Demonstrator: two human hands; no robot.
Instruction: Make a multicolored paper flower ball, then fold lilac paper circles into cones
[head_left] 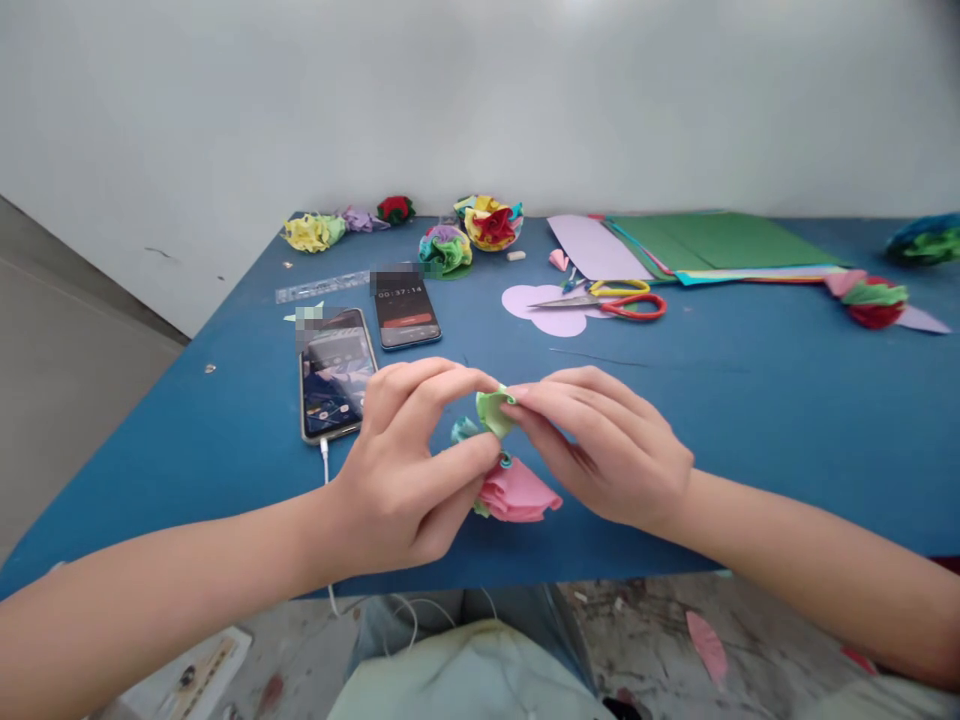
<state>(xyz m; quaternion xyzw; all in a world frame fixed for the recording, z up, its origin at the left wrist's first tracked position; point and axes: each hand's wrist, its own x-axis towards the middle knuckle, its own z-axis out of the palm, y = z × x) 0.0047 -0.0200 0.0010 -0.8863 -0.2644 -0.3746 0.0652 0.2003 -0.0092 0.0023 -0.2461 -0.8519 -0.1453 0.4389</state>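
A paper flower with light green (492,412), blue and pink petals (523,492) is held above the near part of the blue table. My left hand (416,465) is closed around its left side, with the index finger reaching to the top of the green petal and the thumb below it. Between thumb and fingers, my right hand (611,445) pinches the green petal's right edge, which curls there. The pink petals hang folded beneath both hands. The flower's left side is partly hidden behind my left hand.
Two phones (339,372) (407,308) lie left of my hands, one with a white cable (325,465). Scissors (607,300) rest partly on a lilac paper shape (551,312). Finished-looking paper flowers (491,222) and coloured sheets (720,240) lie along the wall.
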